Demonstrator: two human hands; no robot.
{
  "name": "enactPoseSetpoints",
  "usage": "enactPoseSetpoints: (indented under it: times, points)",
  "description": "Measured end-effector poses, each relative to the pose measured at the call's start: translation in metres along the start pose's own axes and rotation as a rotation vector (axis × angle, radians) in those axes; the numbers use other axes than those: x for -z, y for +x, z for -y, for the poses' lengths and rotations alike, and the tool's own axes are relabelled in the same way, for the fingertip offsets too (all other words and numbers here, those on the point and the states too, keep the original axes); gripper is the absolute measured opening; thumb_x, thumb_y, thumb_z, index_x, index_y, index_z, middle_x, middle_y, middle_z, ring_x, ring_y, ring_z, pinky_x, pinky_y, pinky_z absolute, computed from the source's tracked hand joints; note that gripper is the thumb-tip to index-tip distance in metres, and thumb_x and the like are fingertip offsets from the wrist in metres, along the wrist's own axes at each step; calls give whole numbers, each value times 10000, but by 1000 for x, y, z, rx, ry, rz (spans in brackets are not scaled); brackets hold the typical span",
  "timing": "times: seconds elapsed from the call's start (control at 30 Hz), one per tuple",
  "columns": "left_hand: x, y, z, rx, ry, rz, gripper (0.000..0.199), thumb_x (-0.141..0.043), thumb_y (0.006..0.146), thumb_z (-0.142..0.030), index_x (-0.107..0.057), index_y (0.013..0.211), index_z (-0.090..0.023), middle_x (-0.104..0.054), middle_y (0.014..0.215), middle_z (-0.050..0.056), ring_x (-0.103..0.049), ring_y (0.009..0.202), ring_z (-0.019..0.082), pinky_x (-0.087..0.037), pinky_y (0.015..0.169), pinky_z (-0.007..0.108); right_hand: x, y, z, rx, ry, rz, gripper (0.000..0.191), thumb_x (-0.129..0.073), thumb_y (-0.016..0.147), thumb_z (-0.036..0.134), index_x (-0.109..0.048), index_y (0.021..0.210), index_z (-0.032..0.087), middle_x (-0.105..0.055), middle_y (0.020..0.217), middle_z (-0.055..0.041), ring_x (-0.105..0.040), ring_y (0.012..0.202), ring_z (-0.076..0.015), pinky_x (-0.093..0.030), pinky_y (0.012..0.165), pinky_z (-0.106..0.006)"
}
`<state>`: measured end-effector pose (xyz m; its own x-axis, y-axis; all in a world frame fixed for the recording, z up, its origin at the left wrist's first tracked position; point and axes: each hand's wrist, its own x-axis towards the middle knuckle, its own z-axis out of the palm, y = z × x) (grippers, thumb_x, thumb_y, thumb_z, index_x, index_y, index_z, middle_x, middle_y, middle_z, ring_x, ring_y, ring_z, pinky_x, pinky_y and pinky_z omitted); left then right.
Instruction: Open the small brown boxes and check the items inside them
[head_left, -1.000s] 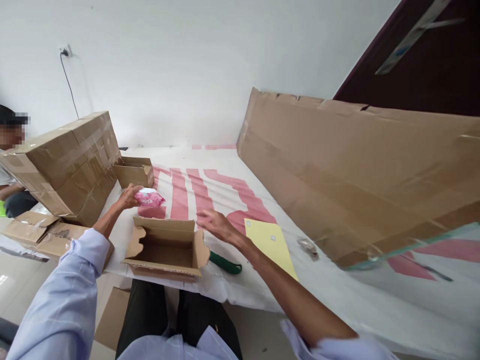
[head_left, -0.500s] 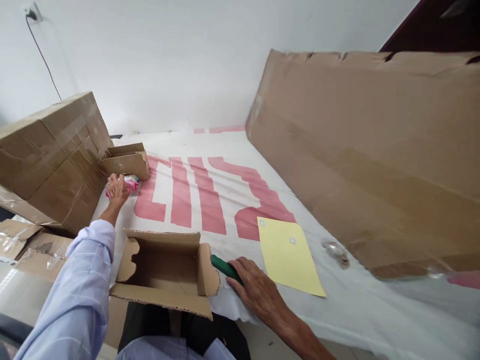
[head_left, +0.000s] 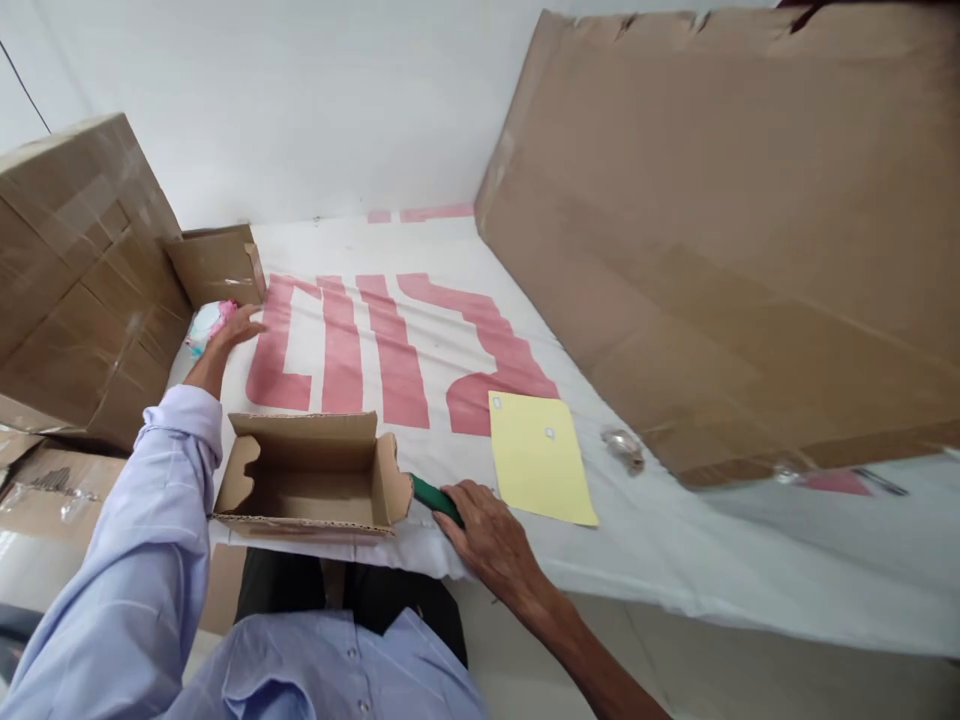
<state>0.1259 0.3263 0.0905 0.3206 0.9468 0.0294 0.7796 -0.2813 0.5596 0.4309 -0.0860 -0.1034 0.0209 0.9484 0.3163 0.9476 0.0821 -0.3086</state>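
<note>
My left hand (head_left: pixel 234 330) is at the left of the table with its fingers stretched out. It holds nothing and is just right of a small white, pink and blue packet (head_left: pixel 206 327) lying on the cloth. Behind the packet stands a small cardboard box (head_left: pixel 217 265). Close to my body is an open cardboard box (head_left: pixel 304 520), its flaps up at the sides and no contents showing. My right hand (head_left: pixel 487 530) is closed around a dark green, handle-like object (head_left: pixel 435 498), whose far end touches or nearly touches the open box's right flap.
A large taped carton (head_left: pixel 90 270) stands at the left, and a big cardboard panel (head_left: pixel 720 240) leans at the right. On the white cloth (head_left: pixel 675 560) with red print lie a yellow sheet (head_left: pixel 540 460) and a small clear-wrapped item (head_left: pixel 624 450).
My left hand has let go of the packet, which now lies farther left against the large carton. The view has tilted downward. The open box's near flap no longer sticks out toward me.
</note>
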Motion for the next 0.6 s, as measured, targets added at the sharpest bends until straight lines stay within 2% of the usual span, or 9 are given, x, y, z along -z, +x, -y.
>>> enactPoseSetpoints:
  times: [0.07, 0.13, 0.2, 0.23, 0.3, 0.37, 0.47, 0.53, 0.6]
  points:
    - [17, -19, -16, -52, -84, 18, 600, -725, 998, -414, -600, 1539, -187, -576, 1627, 127, -579, 1460, 358, -467, 1245, 542, 3, -2, 1, -22, 13, 29, 158, -543, 1031, 274, -666, 1116, 222, -694, 999, -119, -652, 944, -319, -539, 855, -443]
    - [32, -63, -33, -132, -189, 19, 668, -722, 989, -523, -567, 1577, -246, -601, 1612, 100, -596, 1455, 341, -497, 1218, 537, 5, -5, 0, -38, 29, 63, 179, -534, 1037, 301, -674, 1122, 227, -692, 1009, -130, -644, 963, -328, -537, 868, -450]
    - [43, -128, -46, -277, -404, -2, 739, -762, 940, -619, -589, 1565, -266, -639, 1575, 100, -559, 1503, 382, -494, 1222, 565, 9, -7, -3, -55, 49, 94, 196, -528, 1038, 325, -680, 1119, 231, -690, 1013, -138, -639, 971, -336, -539, 876, -460]
    - [45, -163, -49, -294, -478, -12, 783, -781, 910, -657, -587, 1571, -287, -644, 1577, 89, -538, 1525, 398, -495, 1225, 567, 11, -8, -3, -64, 63, 102, 209, -531, 1035, 334, -682, 1132, 229, -691, 1021, -143, -639, 977, -342, -541, 884, -470]
    - [43, -230, -46, -238, -583, 4, 863, -793, 873, -712, -556, 1606, -322, -641, 1592, 82, -505, 1556, 425, -500, 1227, 566, 17, -8, -2, -89, 109, 93, 261, -540, 1022, 342, -675, 1205, 215, -695, 1075, -164, -642, 1023, -358, -546, 922, -501]
    - [32, -280, -28, -166, -671, 35, 975, -804, 809, -791, -533, 1627, -335, -601, 1640, 100, -449, 1594, 452, -501, 1228, 573, 24, -5, 6, -106, 216, 69, 360, -563, 1008, 355, -635, 1326, 204, -693, 1196, -185, -642, 1120, -368, -546, 982, -521]
    - [7, -315, 10, -115, -791, 98, 1304, -913, 586, -852, -416, 1694, -375, -484, 1735, 127, -343, 1651, 475, -472, 1246, 605, 34, 6, 32, -99, 502, 132, 529, -655, 971, 426, -549, 1451, 231, -678, 1313, -163, -661, 1135, -327, -575, 985, -475]
    - [-9, -320, 29, -84, -810, 153, 1443, -1007, 476, -767, -370, 1712, -386, -422, 1772, 124, -303, 1670, 469, -409, 1292, 622, 37, 15, 57, -83, 659, 215, 557, -730, 928, 471, -561, 1410, 251, -698, 1233, -128, -673, 1016, -287, -599, 920, -436]
    - [-22, -320, 39, -16, -763, 197, 1428, -1071, 444, -604, -421, 1691, -359, -457, 1750, 118, -325, 1663, 456, -344, 1331, 624, 39, 25, 80, -77, 725, 231, 499, -761, 905, 486, -602, 1316, 251, -696, 1140, -109, -661, 943, -270, -609, 864, -426]
